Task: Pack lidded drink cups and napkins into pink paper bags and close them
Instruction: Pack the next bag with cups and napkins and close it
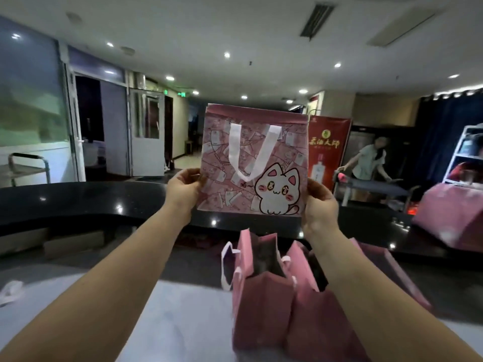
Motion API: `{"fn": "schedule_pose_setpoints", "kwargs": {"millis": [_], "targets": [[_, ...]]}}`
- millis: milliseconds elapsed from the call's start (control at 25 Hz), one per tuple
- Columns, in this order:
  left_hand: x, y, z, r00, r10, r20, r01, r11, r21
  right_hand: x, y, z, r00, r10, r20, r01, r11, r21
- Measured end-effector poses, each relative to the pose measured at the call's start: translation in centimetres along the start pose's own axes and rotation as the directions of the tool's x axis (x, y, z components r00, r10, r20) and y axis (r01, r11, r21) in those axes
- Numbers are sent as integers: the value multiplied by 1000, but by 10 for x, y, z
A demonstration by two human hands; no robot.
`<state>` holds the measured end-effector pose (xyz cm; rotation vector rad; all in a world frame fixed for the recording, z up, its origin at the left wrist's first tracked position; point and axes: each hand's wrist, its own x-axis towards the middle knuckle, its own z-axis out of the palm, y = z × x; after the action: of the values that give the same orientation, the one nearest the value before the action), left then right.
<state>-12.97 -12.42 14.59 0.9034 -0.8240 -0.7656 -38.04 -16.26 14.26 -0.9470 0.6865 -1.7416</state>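
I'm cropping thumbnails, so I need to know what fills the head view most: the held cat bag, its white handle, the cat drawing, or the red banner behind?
Largest to smallest as they look:
1. held cat bag
2. red banner, partly hidden by the bag and farther away, so true size is unsure
3. cat drawing
4. white handle, close to the cat drawing

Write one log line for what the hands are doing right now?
left hand: grips bag left edge | right hand: grips right edge | bag: raised, flat, handle down | open bags: below on table
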Motion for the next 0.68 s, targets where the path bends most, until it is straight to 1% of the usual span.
{"fn": "schedule_pose_setpoints", "kwargs": {"millis": [80,240,360,440,560,600,680], "targets": [[-1,-24,72,999,-34,9,34,998,-44,31,-32,-54,999,-45,-12,44,994,-97],[-3,-72,202,996,-86,-5,85,995,-50,89,-84,-159,990,-136,-48,117,953,-280],[-9,-106,274,994,-109,14,110,989,-96,123,-109,-219,973,-227,-50,186,888,-421],[-12,-129,321,992,-121,30,123,986,-112,150,-120,-259,960,-272,-61,202,831,-519],[-12,-165,382,988,-152,18,153,983,-103,192,-125,-315,937,-341,-71,199,691,-695],[-12,-177,398,986,-165,8,165,981,-100,204,-125,-328,936,-344,-67,194,668,-718],[-9,-202,429,985,-170,6,169,980,-106,226,-119,-351,955,-292,-51,168,676,-718]]}}
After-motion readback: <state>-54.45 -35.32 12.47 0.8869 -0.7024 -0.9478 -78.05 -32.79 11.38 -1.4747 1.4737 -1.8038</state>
